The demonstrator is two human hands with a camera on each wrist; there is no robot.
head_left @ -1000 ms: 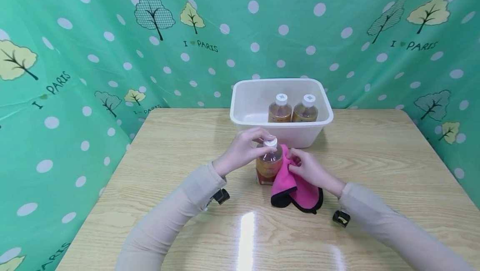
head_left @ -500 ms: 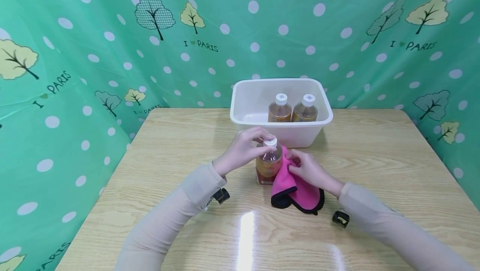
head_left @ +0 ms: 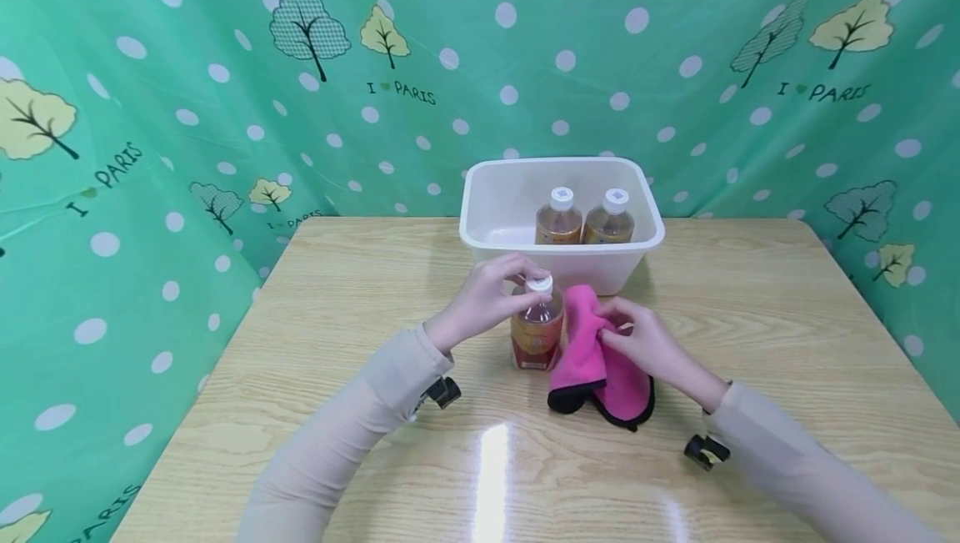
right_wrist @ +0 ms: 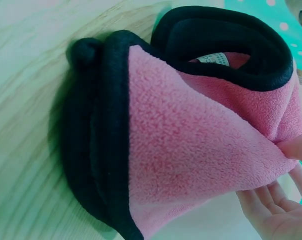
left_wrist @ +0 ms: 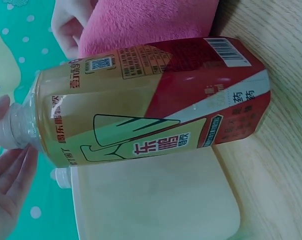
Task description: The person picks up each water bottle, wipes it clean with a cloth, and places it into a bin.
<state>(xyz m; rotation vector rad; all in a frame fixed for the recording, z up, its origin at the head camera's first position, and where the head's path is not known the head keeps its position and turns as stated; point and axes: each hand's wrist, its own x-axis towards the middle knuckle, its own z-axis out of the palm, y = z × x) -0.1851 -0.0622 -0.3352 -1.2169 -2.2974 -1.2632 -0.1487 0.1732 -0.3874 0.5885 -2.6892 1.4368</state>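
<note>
A bottle of amber drink (head_left: 536, 334) with a red and yellow label and white cap stands upright on the table. My left hand (head_left: 493, 293) holds it by the cap (left_wrist: 12, 126), thumb and fingers on either side. Just right of the bottle, my right hand (head_left: 639, 339) pinches a folded pink cloth (head_left: 582, 351) with black edging. Its lower folds rest on the table, and a small white tag (right_wrist: 213, 59) shows inside a fold in the right wrist view.
Behind the hands is a white plastic bin (head_left: 592, 266) with two similar capped bottles, one on the left (head_left: 558, 226) and one on the right (head_left: 609, 228). A green dotted curtain (head_left: 420, 143) borders the wooden table (head_left: 360, 284) at the back and sides.
My right hand has shifted slightly right with the pink cloth, drawing its upper part away from the bottle's side. The left hand and bottle have hardly moved.
</note>
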